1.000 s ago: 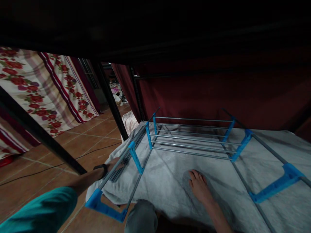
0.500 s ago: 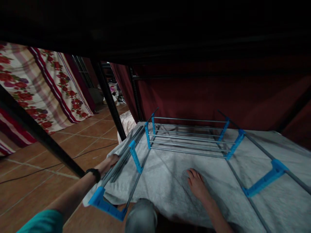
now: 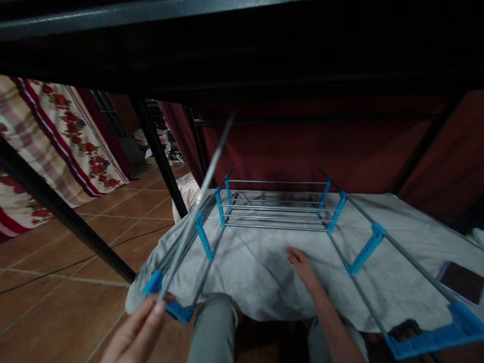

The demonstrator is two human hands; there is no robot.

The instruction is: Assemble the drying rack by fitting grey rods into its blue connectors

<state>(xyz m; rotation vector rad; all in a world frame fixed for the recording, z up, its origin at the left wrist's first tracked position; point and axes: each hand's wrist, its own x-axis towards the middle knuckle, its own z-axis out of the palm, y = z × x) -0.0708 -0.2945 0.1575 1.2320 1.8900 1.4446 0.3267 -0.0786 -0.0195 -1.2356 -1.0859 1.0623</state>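
My left hand (image 3: 138,327) is closed in a pinch around the near end of a thin grey metal rod (image 3: 202,194), which slants up and away from me. Below that rod, several more grey rods (image 3: 176,254) lie bundled along the left side of a rack frame. The frame has grey side tubes (image 3: 401,252) and blue plastic brackets (image 3: 204,237). At its far part, several crossbars (image 3: 280,218) span the two sides. My right hand (image 3: 301,264) holds nothing and hovers, or rests lightly, over the grey blanket between the sides, its fingers loosely bent.
A grey blanket (image 3: 257,272) covers the bed under the rack. Close overhead runs a dark bunk frame (image 3: 242,60), with black posts (image 3: 159,151) at the left. A phone (image 3: 461,282) lies at the right. A cable (image 3: 79,259) crosses the tiled floor.
My left hand has lifted one rod from the bundle and drawn its near end toward me. The fingers of my right hand, spread on the blanket before, are now more curled.
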